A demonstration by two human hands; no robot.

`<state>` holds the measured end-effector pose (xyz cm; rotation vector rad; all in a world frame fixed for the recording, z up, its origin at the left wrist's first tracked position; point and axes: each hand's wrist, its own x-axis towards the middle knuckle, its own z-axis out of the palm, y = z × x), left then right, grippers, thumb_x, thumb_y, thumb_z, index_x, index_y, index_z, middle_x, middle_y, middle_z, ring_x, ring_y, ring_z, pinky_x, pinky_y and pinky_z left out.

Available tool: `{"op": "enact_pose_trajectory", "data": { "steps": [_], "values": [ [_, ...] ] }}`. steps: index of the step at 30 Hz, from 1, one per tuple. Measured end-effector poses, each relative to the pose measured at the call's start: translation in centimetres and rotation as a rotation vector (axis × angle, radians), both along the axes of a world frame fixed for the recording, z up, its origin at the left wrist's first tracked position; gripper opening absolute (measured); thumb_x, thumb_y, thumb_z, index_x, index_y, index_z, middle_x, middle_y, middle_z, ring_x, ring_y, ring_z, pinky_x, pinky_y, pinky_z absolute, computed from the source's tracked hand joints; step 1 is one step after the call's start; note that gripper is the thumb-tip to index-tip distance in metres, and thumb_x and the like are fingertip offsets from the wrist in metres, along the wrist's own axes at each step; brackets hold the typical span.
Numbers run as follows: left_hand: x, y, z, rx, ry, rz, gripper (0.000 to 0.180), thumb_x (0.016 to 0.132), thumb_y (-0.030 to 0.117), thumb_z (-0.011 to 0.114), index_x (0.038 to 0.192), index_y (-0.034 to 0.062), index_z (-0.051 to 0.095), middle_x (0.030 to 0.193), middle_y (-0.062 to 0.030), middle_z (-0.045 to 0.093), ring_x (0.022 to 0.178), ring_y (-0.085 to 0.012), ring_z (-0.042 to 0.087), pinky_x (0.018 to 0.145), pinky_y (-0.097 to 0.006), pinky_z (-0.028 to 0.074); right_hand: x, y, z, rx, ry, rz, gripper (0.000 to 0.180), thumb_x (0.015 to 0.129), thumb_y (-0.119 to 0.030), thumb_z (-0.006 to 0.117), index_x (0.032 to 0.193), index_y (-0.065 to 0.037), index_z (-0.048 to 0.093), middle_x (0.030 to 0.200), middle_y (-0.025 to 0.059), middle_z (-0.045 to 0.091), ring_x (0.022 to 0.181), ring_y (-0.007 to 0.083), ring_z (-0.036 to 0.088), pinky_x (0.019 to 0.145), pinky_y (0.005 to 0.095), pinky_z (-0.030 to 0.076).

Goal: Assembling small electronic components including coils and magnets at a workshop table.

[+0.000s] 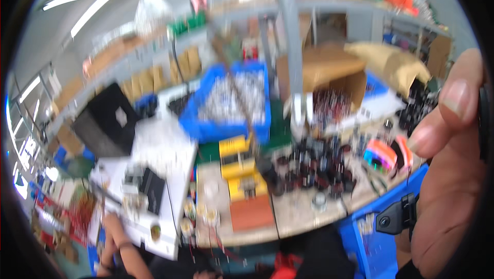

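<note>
My right hand (450, 171) looms large and close at the right edge. Its thumb and a bent finger come together beside a dark curved piece (484, 124); what they grip is cut off by the rim. A small black camera-like device (393, 222) sits at the wrist. At the bottom edge, a little skin (207, 275) shows above dark clothing, perhaps my left hand; its fingers cannot be made out. On the bench lie a yellow box (244, 184) with an orange-brown block (252, 213) and a heap of small black parts (314, 168). The picture is blurred.
Another person's hands (114, 230) work at a white board (167, 227) on the left. A blue bin (191, 117) holds pale small parts. A cardboard box (319, 65) with reddish parts stands beyond a grey post (290, 32). Another blue bin (363, 253) is below right.
</note>
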<state>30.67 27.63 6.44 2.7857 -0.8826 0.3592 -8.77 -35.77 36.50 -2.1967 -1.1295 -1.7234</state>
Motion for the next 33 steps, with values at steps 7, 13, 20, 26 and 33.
{"op": "enact_pose_trajectory", "data": {
  "steps": [7, 13, 20, 26, 33],
  "values": [
    [7.1, 12.6, -8.5, 0.789, -0.372, 0.606, 0.023, 0.095, 0.032, 0.059, 0.104, 0.0236, 0.078, 0.109, -0.0066, 0.076, 0.103, -0.0257, 0.072, 0.081, -0.046, 0.058, -1.7, 1.7, 8.7, -0.321, -0.315, 0.056, 0.093, 0.084, -0.054, 0.074, 0.154, -0.007, 0.035, 0.146, 0.029, 0.043, 0.099, 0.0281, 0.063, 0.079, 0.0342, 0.053],
    [-4.0, 3.3, -25.9, 0.168, -0.021, 0.335, 0.013, 0.076, 0.031, 0.075, 0.082, 0.0187, 0.075, 0.09, -0.006, 0.073, 0.088, -0.0254, 0.07, 0.078, -0.044, 0.056, 6.9, 0.9, 0.9, -0.113, -0.071, 0.077, 0.094, 0.082, -0.048, 0.079, 0.153, -0.005, 0.035, 0.146, 0.0273, 0.044, 0.1, 0.0276, 0.064, 0.081, 0.035, 0.054],
    [-23.2, -12.5, -22.4, -0.295, 0.363, 0.334, 0.017, 0.07, 0.028, 0.085, 0.074, 0.0134, 0.076, 0.078, -0.0081, 0.07, 0.088, -0.0293, 0.067, 0.081, -0.041, 0.051, 9.3, 0.8, -14.5, 0.352, 0.211, 0.084, 0.096, 0.079, -0.04, 0.085, 0.151, -0.003, 0.034, 0.145, 0.0253, 0.045, 0.101, 0.0269, 0.065, 0.083, 0.036, 0.056],
    [-25.5, -10.0, -21.3, -0.354, 0.394, 0.417, 0.016, 0.08, 0.017, 0.079, 0.075, 0.005, 0.069, 0.08, -0.0092, 0.069, 0.084, -0.0272, 0.064, 0.078, -0.04, 0.049, 6.4, 6.7, -18.6, 0.919, 0.534, -0.124, 0.084, 0.089, -0.031, 0.074, 0.155, -0.002, 0.031, 0.141, 0.0224, 0.051, 0.091, 0.0224, 0.063, 0.083, 0.0351, 0.052],
    [-27.3, -17.5, -10.1, -0.913, 0.889, 0.159, 0.015, 0.099, 0.011, 0.065, 0.089, 0.002, 0.07, 0.089, -0.0046, 0.07, 0.083, -0.0124, 0.063, 0.077, -0.025, 0.05, 6.3, 4.8, -34.5, 1.237, 1.017, -0.278, 0.033, 0.1, -0.014, 0.063, 0.131, -0.002, 0.06, 0.112, 0.0117, 0.07, 0.1, 0.0199, 0.068, 0.089, 0.0309, 0.052]
  ]
}}
